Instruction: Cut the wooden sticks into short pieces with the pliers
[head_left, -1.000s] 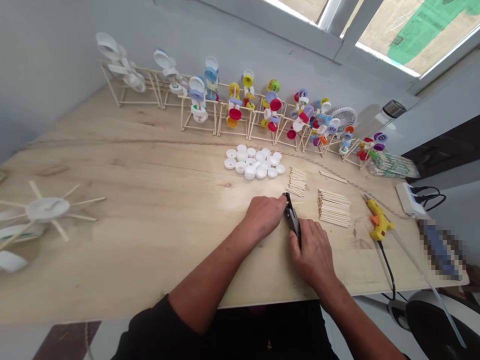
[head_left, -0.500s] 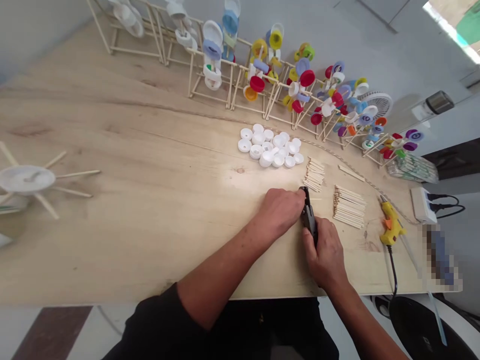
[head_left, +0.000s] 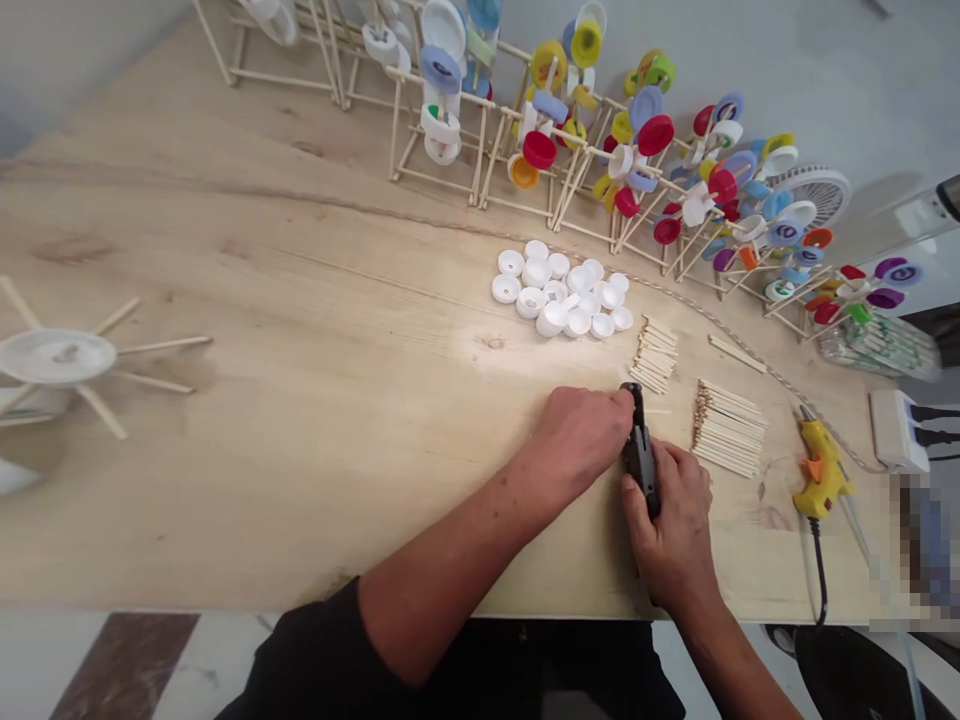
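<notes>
Gripping a black hand tool [head_left: 640, 455] near the front edge of a pale wooden table [head_left: 300, 450], as the head view shows it, my right hand [head_left: 679, 520] is wrapped around its near end, thumb on the left and fingers on the right. My left hand [head_left: 581, 430] is curled at the tool's far end; I cannot tell whether its fingers clamp the tool or something small hidden there. The tool looks stiff and hard, probably light enough for one hand, a little slippery if smooth, and not fragile; the near end seems the place to hold it. Its long axis runs away from my body, the far end leaning slightly left, towards a cluster of white caps [head_left: 555, 290] well beyond. Just right of that end lies a thin stick [head_left: 658, 411], with a row of short sticks [head_left: 654, 355] farther back.
</notes>
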